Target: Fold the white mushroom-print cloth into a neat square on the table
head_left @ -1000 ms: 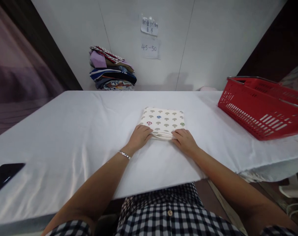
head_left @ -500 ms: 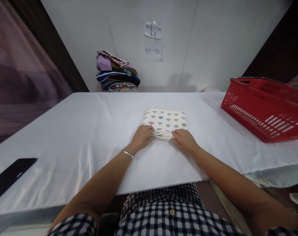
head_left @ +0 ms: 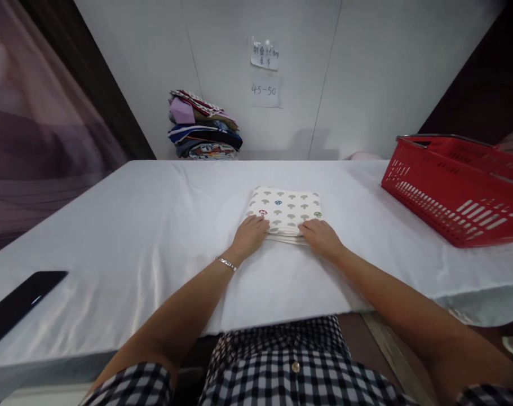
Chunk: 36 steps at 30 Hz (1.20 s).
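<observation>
A folded cream cloth (head_left: 288, 208) printed with grey mushrooms, plus a few in red, blue and green, lies flat on the white-covered table. At its near left corner is my left hand (head_left: 248, 235), its fingers curled over the top and the thumb along the near edge. My right hand (head_left: 322, 237) grips the near right corner in the same way. Between the hands, several stacked layers show along the cloth's front edge. Both thumbs are partly hidden.
A red plastic basket (head_left: 455, 192) stands at the table's right side. Folded fabrics (head_left: 203, 127) are piled beyond the far edge, against the wall. At the near left lies a black phone-like slab (head_left: 22, 304). Paper signs (head_left: 265, 90) hang on the wall.
My left hand has shifted slightly up and right on the cloth's corner. The front layers now lie flatter and more even. The cloth itself has hardly moved.
</observation>
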Motion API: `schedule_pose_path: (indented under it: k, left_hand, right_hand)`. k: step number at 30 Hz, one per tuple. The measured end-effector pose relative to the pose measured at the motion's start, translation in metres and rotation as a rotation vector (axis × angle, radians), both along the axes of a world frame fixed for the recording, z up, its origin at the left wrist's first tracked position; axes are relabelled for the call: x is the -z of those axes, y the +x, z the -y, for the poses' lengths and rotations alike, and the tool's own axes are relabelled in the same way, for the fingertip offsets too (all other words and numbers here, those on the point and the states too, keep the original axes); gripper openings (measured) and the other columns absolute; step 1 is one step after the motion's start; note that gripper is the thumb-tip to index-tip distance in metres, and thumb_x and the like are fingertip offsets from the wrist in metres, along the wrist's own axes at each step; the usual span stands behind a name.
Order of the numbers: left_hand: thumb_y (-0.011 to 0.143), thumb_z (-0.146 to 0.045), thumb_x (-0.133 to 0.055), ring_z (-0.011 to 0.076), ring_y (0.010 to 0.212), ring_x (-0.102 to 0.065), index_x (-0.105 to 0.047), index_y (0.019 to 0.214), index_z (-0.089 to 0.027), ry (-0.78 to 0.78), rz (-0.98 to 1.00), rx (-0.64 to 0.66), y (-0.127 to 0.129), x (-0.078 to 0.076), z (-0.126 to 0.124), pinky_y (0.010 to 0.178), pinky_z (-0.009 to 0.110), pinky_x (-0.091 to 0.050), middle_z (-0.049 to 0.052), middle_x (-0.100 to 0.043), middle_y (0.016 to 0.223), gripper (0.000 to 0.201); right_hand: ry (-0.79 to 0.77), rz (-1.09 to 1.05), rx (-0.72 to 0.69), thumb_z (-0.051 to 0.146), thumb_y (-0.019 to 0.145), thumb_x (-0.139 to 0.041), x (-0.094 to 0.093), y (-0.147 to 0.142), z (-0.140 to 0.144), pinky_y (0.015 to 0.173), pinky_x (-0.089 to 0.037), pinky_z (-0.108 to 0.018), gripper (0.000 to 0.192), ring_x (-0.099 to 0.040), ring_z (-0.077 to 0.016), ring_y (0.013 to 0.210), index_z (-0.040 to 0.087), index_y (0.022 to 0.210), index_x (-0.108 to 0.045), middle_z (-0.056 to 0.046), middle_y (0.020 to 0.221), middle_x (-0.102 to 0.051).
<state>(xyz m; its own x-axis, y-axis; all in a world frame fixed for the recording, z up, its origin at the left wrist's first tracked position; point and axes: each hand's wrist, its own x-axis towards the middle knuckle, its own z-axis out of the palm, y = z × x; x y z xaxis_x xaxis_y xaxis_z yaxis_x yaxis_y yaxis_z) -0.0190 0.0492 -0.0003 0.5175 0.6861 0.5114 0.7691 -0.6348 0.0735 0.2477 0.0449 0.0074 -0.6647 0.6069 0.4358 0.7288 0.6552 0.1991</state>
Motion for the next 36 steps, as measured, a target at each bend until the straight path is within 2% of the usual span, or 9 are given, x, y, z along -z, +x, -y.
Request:
schedule_pose_path:
  k: [4,10,17,21,24,27,31,33,36]
  left_hand:
    - [0.087,-0.017,-0.050,0.0214,0.110,-0.056,-0.060,0.099,-0.020,0.000,-0.024,0.018,-0.002,0.003,0.002,0.100,0.043,-0.040,0.007,-0.066,0.108,0.017]
    - [0.088,-0.018,-0.048,0.0208,0.109,-0.057,-0.060,0.099,-0.020,0.037,-0.020,-0.001,-0.002,0.002,0.003,0.099,0.042,-0.041,0.006,-0.066,0.106,0.016]
    - [0.086,-0.016,-0.049,0.0196,0.098,-0.060,-0.058,0.101,-0.018,0.018,-0.036,0.013,0.000,0.002,0.006,0.091,0.038,-0.045,0.007,-0.067,0.102,0.017]
    - [0.085,-0.012,-0.047,0.0214,0.114,-0.054,-0.052,0.118,-0.017,0.044,-0.067,-0.007,0.007,-0.003,0.007,0.098,0.040,-0.039,0.008,-0.060,0.121,0.034]
    - [0.086,-0.010,-0.044,0.0220,0.124,-0.046,-0.045,0.129,-0.017,0.065,-0.100,0.041,0.017,0.000,0.005,0.105,0.043,-0.033,0.008,-0.053,0.132,0.043]
    - [0.089,-0.009,-0.040,0.0205,0.123,-0.048,-0.048,0.126,-0.017,0.074,-0.108,0.092,0.023,0.006,0.003,0.106,0.043,-0.033,0.008,-0.056,0.128,0.039]
    - [0.091,-0.010,-0.040,0.0185,0.113,-0.056,-0.056,0.116,-0.018,0.096,-0.080,0.137,0.024,0.014,0.001,0.095,0.037,-0.044,0.006,-0.064,0.117,0.031]
    - [0.091,-0.010,-0.039,0.0181,0.112,-0.056,-0.056,0.115,-0.018,0.111,-0.071,0.149,0.022,0.016,0.001,0.093,0.037,-0.046,0.005,-0.063,0.117,0.030]
    - [0.093,-0.012,-0.038,0.0175,0.112,-0.056,-0.057,0.114,-0.020,0.117,-0.061,0.156,0.020,0.015,0.001,0.092,0.037,-0.046,0.004,-0.063,0.118,0.030]
  right_hand:
    - [-0.020,-0.005,0.000,0.012,0.090,-0.042,0.010,0.000,0.009,0.073,-0.035,-0.033,0.026,-0.050,-0.0215,0.088,0.017,0.109,-0.058,-0.008,0.099,-0.063]
    - [0.013,-0.049,0.028,0.014,0.091,-0.041,0.007,0.000,0.009,0.071,-0.035,-0.032,0.024,-0.051,-0.0207,0.086,0.018,0.106,-0.060,-0.008,0.097,-0.064]
    - [-0.035,-0.048,0.026,0.014,0.091,-0.042,0.010,-0.002,0.015,0.073,-0.035,-0.032,0.023,-0.051,-0.0207,0.088,0.016,0.106,-0.059,-0.009,0.098,-0.064]
    - [-0.046,-0.045,0.040,0.014,0.090,-0.043,0.010,-0.003,0.015,0.074,-0.036,-0.032,0.023,-0.051,-0.0210,0.088,0.015,0.107,-0.059,-0.009,0.097,-0.064]
    - [-0.050,-0.042,0.040,0.015,0.091,-0.043,0.009,-0.003,0.014,0.076,-0.036,-0.032,0.023,-0.051,-0.0216,0.089,0.015,0.107,-0.059,-0.009,0.097,-0.064]
    - [-0.057,-0.046,0.045,0.016,0.091,-0.043,0.007,-0.005,0.015,0.076,-0.037,-0.033,0.024,-0.051,-0.0222,0.091,0.016,0.109,-0.060,-0.009,0.098,-0.064]
    - [-0.033,-0.073,0.039,0.011,0.089,-0.042,0.007,-0.012,0.019,0.079,-0.038,-0.036,0.034,-0.051,-0.0240,0.098,0.015,0.119,-0.055,-0.013,0.111,-0.061]
    - [-0.009,-0.084,0.000,0.009,0.088,-0.040,0.010,-0.015,0.020,0.081,-0.039,-0.038,0.038,-0.050,-0.0242,0.102,0.014,0.123,-0.053,-0.013,0.117,-0.059]
    - [-0.003,-0.107,-0.063,0.007,0.089,-0.038,0.015,-0.017,0.021,0.080,-0.040,-0.037,0.038,-0.051,-0.0221,0.099,0.016,0.121,-0.055,-0.011,0.114,-0.060]
